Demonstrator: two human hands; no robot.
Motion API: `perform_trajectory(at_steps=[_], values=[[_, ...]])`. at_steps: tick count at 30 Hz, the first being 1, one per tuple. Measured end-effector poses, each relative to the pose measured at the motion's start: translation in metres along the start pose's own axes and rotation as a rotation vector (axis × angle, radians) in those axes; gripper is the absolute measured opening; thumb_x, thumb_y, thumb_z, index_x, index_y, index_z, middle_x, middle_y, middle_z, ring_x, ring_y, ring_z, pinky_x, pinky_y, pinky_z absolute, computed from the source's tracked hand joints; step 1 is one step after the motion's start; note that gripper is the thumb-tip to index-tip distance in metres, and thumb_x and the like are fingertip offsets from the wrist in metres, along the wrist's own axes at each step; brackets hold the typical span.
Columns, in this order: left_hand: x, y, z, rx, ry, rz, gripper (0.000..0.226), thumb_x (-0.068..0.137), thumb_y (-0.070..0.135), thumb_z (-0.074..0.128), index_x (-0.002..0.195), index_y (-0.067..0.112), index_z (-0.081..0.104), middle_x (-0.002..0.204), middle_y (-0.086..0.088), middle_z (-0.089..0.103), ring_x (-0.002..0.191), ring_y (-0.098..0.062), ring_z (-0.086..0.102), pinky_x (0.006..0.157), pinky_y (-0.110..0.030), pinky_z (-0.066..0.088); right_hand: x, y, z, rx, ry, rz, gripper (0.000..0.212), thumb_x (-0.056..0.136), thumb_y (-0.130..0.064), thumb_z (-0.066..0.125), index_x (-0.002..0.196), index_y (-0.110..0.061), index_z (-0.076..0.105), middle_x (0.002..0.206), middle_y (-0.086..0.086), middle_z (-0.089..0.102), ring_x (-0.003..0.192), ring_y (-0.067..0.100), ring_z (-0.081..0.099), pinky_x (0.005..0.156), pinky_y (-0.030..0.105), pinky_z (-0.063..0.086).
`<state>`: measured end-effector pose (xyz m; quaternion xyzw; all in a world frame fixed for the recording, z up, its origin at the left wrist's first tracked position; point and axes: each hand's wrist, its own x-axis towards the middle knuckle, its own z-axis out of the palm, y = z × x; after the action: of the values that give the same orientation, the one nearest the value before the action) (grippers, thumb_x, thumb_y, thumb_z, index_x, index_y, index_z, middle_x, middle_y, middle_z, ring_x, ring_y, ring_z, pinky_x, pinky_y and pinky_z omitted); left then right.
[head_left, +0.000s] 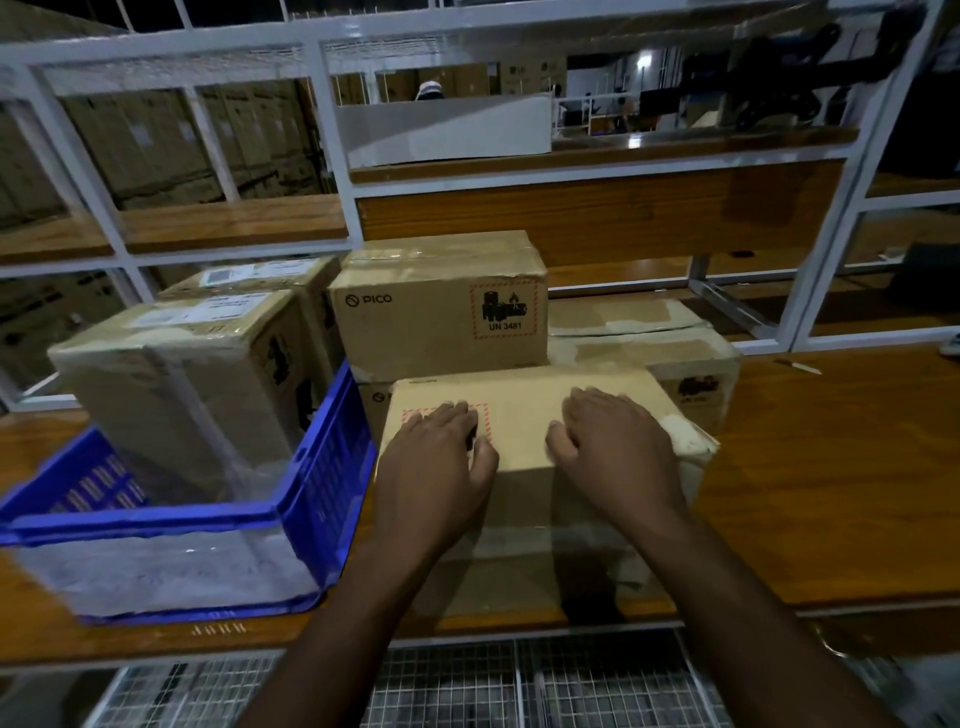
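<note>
A brown cardboard box (524, 415) stands near the front edge of the wooden table (831, 467). My left hand (436, 462) rests flat on its top over a red-dashed warning label, fingers fairly straight. My right hand (613, 447) lies on the top to the right, fingers slightly bent and pressing down. Neither hand wraps around the box.
A blue crate (322, 467) at the left holds two tall taped boxes (182, 384). A PICO box (436, 312) with a UN 3481 label is stacked behind. Another box (691, 358) sits at the back right. White shelf framing (337, 156) rises behind; wire mesh (467, 686) lies below the table.
</note>
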<state>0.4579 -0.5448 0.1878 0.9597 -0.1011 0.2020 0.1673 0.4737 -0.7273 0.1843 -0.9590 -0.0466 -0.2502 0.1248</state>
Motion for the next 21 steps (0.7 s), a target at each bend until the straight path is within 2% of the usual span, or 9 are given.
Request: perform_trajectory(at_steps=[2, 4, 6, 8, 10, 12, 15, 17, 21], values=[[0.009, -0.002, -0.004, 0.006, -0.060, 0.009, 0.049, 0.103, 0.039, 0.043, 0.148, 0.022, 0.050, 0.155, 0.004, 0.046, 0.140, -0.012, 0.043, 0.114, -0.031, 0.034, 0.009, -0.008, -0.003, 0.001, -0.084, -0.009, 0.026, 0.096, -0.038, 0.046, 0.097, -0.018, 0.063, 0.097, 0.000, 0.063, 0.086, 0.015, 0.053, 0.090, 0.032, 0.041], [0.019, -0.005, -0.003, 0.040, -0.212, 0.072, 0.055, 0.105, 0.041, 0.036, 0.157, 0.020, 0.034, 0.164, 0.001, 0.031, 0.149, -0.011, 0.028, 0.122, -0.033, 0.022, 0.012, -0.014, 0.001, 0.029, -0.164, -0.056, 0.036, 0.099, -0.039, 0.041, 0.121, -0.019, 0.061, 0.126, 0.000, 0.062, 0.118, 0.017, 0.054, 0.107, 0.037, 0.033], [0.027, -0.007, 0.001, 0.101, -0.354, 0.128, 0.060, 0.108, 0.041, 0.026, 0.162, 0.018, 0.014, 0.169, 0.000, 0.011, 0.155, -0.009, 0.006, 0.127, -0.035, 0.004, 0.014, -0.015, 0.005, 0.044, -0.235, -0.085, 0.046, 0.101, -0.039, 0.037, 0.141, -0.022, 0.050, 0.152, -0.002, 0.046, 0.142, 0.014, 0.036, 0.119, 0.044, 0.019], [0.031, -0.007, 0.002, 0.097, -0.381, 0.139, 0.060, 0.108, 0.040, 0.025, 0.162, 0.017, 0.012, 0.170, 0.000, 0.007, 0.155, -0.008, 0.002, 0.127, -0.036, 0.000, 0.019, -0.015, 0.003, 0.048, -0.250, -0.090, 0.039, 0.099, -0.038, 0.041, 0.130, -0.024, 0.058, 0.143, -0.001, 0.055, 0.132, 0.015, 0.046, 0.114, 0.044, 0.027], [0.033, -0.007, 0.001, 0.065, -0.369, 0.148, 0.059, 0.107, 0.039, 0.030, 0.161, 0.017, 0.020, 0.169, -0.001, 0.014, 0.154, -0.009, 0.008, 0.127, -0.035, 0.003, 0.029, -0.016, -0.003, 0.016, -0.244, -0.060, 0.027, 0.096, -0.038, 0.047, 0.106, -0.022, 0.067, 0.111, 0.001, 0.067, 0.100, 0.019, 0.058, 0.088, 0.037, 0.042], [0.035, -0.007, 0.000, 0.053, -0.367, 0.141, 0.056, 0.105, 0.038, 0.035, 0.158, 0.018, 0.030, 0.166, -0.002, 0.025, 0.152, -0.012, 0.019, 0.125, -0.035, 0.011, 0.039, -0.022, -0.005, -0.016, -0.248, -0.025, 0.029, 0.096, -0.041, 0.048, 0.097, -0.021, 0.070, 0.096, 0.002, 0.068, 0.084, 0.020, 0.057, 0.071, 0.033, 0.039], [0.044, -0.007, 0.000, 0.084, -0.316, 0.119, 0.045, 0.103, 0.042, 0.038, 0.140, 0.019, 0.048, 0.145, -0.003, 0.049, 0.132, -0.017, 0.043, 0.110, -0.041, 0.032, 0.040, -0.029, 0.004, -0.010, -0.251, -0.065, 0.031, 0.099, -0.041, 0.045, 0.114, -0.027, 0.069, 0.119, 0.001, 0.065, 0.110, 0.020, 0.057, 0.095, 0.043, 0.043], [0.050, -0.006, 0.001, 0.093, -0.300, 0.109, 0.043, 0.102, 0.044, 0.037, 0.135, 0.019, 0.050, 0.138, -0.003, 0.051, 0.126, -0.018, 0.045, 0.106, -0.041, 0.035, 0.038, -0.029, 0.011, 0.008, -0.270, -0.084, 0.036, 0.101, -0.040, 0.043, 0.130, -0.031, 0.061, 0.141, -0.003, 0.055, 0.134, 0.016, 0.043, 0.114, 0.054, 0.026], [0.051, -0.011, 0.010, 0.095, -0.418, 0.125, 0.063, 0.106, 0.049, 0.024, 0.161, 0.019, 0.018, 0.169, -0.001, 0.015, 0.154, -0.012, 0.011, 0.126, -0.040, 0.006, 0.040, -0.021, 0.015, 0.076, -0.276, -0.067, 0.045, 0.101, -0.046, 0.042, 0.142, -0.030, 0.051, 0.153, -0.007, 0.044, 0.144, 0.012, 0.032, 0.120, 0.052, 0.017]])
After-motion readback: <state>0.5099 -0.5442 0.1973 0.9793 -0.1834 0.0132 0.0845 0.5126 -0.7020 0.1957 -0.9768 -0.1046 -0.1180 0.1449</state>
